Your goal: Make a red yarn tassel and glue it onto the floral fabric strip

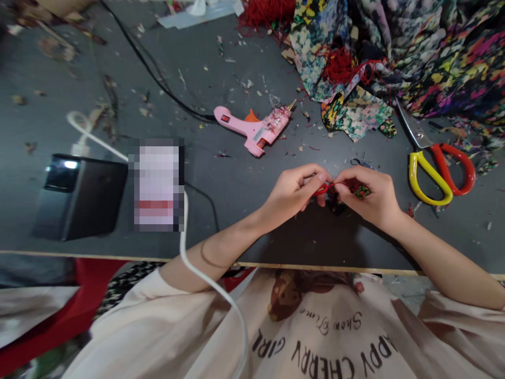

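Close together above the table's front edge, my two hands pinch a thin red cord (322, 188). My left hand (296, 187) is closed on the cord, thumb pressed against the fingers. Thumb and forefinger of my right hand (366, 193) grip the cord's other side. A small piece of dark floral fabric (362, 190) shows within the right hand; its lower part is hidden by shadow and fingers. Beyond the left hand lies a pink glue gun (258, 129). Scissors (434, 163) with one yellow and one red handle rest to the right of my right hand.
Floral fabric (445, 63) is heaped at the back right, with tangled red cord (339, 66) on it. A fabric scrap (361, 113) lies in front. At left are a phone with a blurred screen (158, 181), a dark box-shaped device (94, 195) and a white cable (209, 279).
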Demonstrator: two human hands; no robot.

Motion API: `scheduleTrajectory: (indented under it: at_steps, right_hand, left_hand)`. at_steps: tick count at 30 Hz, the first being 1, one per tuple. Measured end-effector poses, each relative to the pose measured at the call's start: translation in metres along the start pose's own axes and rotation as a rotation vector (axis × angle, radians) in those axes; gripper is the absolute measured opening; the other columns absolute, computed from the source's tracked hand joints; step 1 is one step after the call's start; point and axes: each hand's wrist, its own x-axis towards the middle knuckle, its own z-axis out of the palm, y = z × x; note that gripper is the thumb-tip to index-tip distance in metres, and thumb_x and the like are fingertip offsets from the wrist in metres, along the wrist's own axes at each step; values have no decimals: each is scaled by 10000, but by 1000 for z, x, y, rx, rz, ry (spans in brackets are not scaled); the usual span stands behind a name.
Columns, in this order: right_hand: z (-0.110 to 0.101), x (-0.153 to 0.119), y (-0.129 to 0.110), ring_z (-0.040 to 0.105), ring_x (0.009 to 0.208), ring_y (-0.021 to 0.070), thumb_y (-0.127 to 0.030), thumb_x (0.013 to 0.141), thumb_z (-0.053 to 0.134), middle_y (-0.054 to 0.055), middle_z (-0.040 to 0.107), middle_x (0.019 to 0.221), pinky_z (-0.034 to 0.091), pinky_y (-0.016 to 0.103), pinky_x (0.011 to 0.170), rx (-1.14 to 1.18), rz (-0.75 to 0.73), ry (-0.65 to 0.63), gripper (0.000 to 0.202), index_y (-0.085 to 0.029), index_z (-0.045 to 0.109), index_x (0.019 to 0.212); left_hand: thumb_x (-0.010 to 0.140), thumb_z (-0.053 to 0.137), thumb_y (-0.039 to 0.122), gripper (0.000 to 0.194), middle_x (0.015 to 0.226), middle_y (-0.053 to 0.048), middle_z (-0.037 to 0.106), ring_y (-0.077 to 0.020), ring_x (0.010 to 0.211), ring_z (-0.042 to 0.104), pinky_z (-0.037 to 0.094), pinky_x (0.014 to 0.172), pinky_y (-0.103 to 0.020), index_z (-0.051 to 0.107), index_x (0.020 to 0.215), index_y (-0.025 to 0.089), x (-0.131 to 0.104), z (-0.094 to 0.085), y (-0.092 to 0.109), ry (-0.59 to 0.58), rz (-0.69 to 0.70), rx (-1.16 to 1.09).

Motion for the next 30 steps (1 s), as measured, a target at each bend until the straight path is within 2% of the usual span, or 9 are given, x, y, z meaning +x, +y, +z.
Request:
scheduleTrajectory:
  at_steps: [7,12,22,30]
  right_hand:
    - [0,-2,3,572,563,64,-68,798,582,-37,627,655,462,157,556,-65,-100,11,132,-198,594,777]
    - [1,-3,4,576,568,72,-92,808,584,-35,622,650,461,166,557,-80,-122,21,117,-203,581,772]
    - [1,-3,3,564,572,89,-125,839,552,-20,636,662,443,201,556,-62,-109,-38,112,-206,594,774]
    - [-1,-2,4,568,594,83,-90,841,552,-14,635,683,452,188,582,-28,-171,-62,122,-194,594,794]
  left_hand:
    - [889,545,344,186,525,47,615,-19,328,357,240,323,-125,575,872,162,-2,-1,3,-39,-47,-35]
    - [877,558,337,175,559,53,628,-13,366,388,271,373,-131,550,850,165,-3,-2,2,-97,17,-20]
    - [861,530,297,138,549,53,608,-25,400,417,296,408,-141,529,823,165,-3,-1,1,-50,67,40]
    - [888,498,369,202,599,26,640,-19,364,374,245,357,-137,444,825,184,-2,-2,1,-256,-31,-154]
